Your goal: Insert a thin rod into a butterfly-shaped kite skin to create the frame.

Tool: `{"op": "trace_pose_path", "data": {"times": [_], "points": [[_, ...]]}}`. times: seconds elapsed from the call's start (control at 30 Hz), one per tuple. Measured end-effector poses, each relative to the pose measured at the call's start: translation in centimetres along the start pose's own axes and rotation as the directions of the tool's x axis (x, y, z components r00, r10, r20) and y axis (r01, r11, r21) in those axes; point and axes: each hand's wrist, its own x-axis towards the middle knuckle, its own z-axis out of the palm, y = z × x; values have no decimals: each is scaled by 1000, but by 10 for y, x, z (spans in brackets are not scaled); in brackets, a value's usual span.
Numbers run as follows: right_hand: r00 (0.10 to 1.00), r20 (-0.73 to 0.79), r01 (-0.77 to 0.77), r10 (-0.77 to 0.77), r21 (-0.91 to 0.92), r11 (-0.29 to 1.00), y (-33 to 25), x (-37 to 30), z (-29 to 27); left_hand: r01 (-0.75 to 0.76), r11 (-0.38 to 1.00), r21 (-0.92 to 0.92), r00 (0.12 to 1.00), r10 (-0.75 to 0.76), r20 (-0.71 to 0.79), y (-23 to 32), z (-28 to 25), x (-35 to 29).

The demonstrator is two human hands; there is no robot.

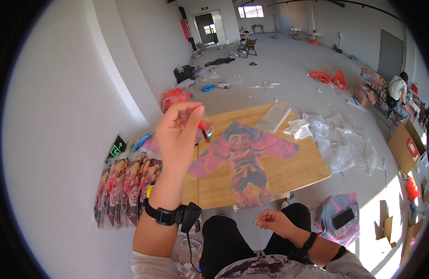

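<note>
Currently, left hand: the left hand (172, 132) is raised before the surface's left part, thumb and fingers drawn together at the tips; whether anything thin lies between them, I cannot tell.
Right hand: low over the lap, the right hand (280, 224) pinches a small pale thing (256, 222), too blurred to name.
Printed figure: a winged, kite-shaped sheet (244, 160) lies flat on the wooden surface (307, 169), between the hands, head toward the far side, feet at the near edge.
Beside the left wrist: a red and black item (205, 131), partly hidden.
Beyond the figure: a clear flat case (274, 117) and crumpled white plastic (298, 129).
Left of the surface: upright printed packages (129, 190) in clear wrap.
Right, low: a black phone (343, 218) on a printed package (324, 218).
Farther right: clear plastic bags (345, 144), an open cardboard box (404, 151) and a person (398, 90) bending forward.
</note>
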Motion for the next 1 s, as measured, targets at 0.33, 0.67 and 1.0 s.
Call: {"op": "trace_pose_path", "data": {"times": [0.33,0.67,1.0], "points": [[970,-231,117,-80,154,981,16,27,-15,-72,997,39,997,71,9,-70,27,42],[941,-330,137,-74,170,976,29,80,-40,130,991,-41,986,-125,106,-202,54,93],[966,-248,132,-74,224,966,25,155,-88,356,924,140,908,-377,181,-446,57,125]]}}
